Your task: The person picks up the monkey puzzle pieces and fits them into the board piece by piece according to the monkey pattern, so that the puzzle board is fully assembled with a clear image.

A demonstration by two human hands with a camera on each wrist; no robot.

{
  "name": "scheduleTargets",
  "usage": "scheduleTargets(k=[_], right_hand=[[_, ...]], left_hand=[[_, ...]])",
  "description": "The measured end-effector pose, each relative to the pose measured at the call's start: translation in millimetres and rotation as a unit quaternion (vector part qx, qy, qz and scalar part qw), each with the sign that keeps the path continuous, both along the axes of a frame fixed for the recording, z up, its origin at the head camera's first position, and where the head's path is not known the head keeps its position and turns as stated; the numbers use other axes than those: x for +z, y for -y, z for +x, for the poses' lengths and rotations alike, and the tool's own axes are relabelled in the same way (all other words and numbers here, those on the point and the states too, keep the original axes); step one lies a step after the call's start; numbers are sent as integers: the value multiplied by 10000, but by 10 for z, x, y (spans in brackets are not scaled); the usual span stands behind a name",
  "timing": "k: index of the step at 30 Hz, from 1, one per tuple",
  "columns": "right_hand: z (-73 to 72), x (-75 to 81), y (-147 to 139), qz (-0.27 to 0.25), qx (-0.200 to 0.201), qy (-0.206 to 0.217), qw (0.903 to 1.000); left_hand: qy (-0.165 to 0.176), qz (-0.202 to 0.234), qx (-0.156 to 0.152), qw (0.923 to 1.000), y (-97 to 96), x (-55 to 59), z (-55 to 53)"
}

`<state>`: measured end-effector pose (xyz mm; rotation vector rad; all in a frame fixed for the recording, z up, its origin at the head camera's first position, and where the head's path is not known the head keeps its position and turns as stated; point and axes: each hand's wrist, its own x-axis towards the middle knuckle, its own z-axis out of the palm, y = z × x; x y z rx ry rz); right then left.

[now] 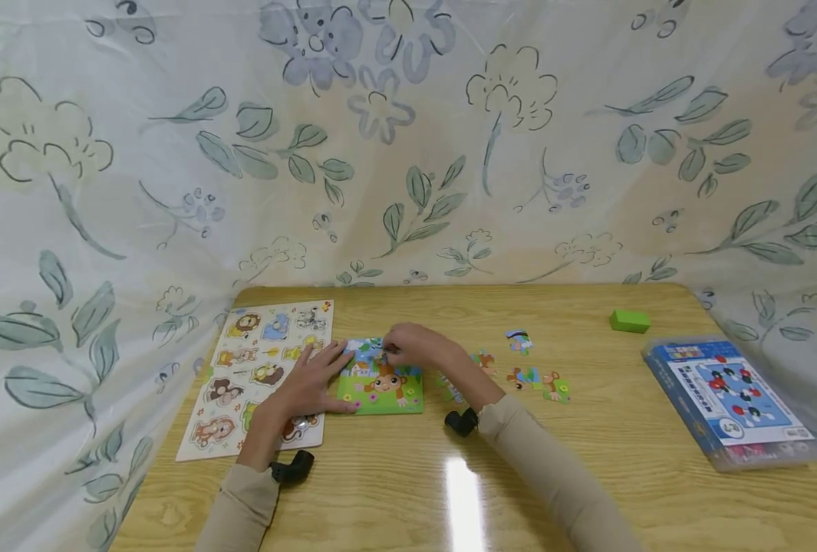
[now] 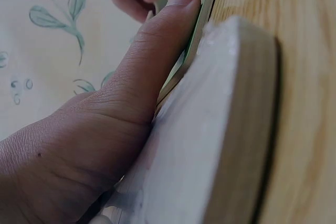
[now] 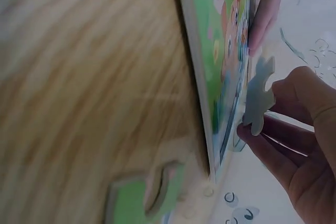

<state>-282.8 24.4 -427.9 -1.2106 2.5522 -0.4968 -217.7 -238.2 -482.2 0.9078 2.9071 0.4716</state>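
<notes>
A small picture puzzle board with a green border and a monkey lies on the wooden table. My left hand rests on its left edge, fingers extended; in the left wrist view the thumb lies along the board's edge. Over the top of the board, my right hand pinches a puzzle piece between thumb and fingers. The right wrist view shows that piece tilted on edge, its plain pale back visible, close to the board. Its printed face is hidden.
Loose puzzle pieces lie right of the board, including one at the back and one with a monkey face. A white animal board reaches under the left forearm. Farther right are a green block and a boxed set.
</notes>
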Motion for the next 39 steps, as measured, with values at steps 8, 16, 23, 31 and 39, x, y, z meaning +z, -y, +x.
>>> scheduleTargets(k=[8, 16, 23, 31, 39], right_hand=[[-4, -63, 104, 305, -185, -251, 9990], [-5, -57, 142, 344, -173, -313, 9988], [9, -62, 167, 464, -160, -410, 9980], [-18, -71, 203, 899, -118, -667, 9936], [-5, -68, 268, 1233, 356, -1103, 9856]], left_hand=[[-185, -36, -72, 9998, 25, -63, 5], [-100, -104, -16, 9999, 20, -27, 14], [-86, -56, -58, 9999, 8, 3, 10], [-156, 32, -78, 9998, -11, -6, -15], [-16, -72, 15, 10000, 4, -38, -2]])
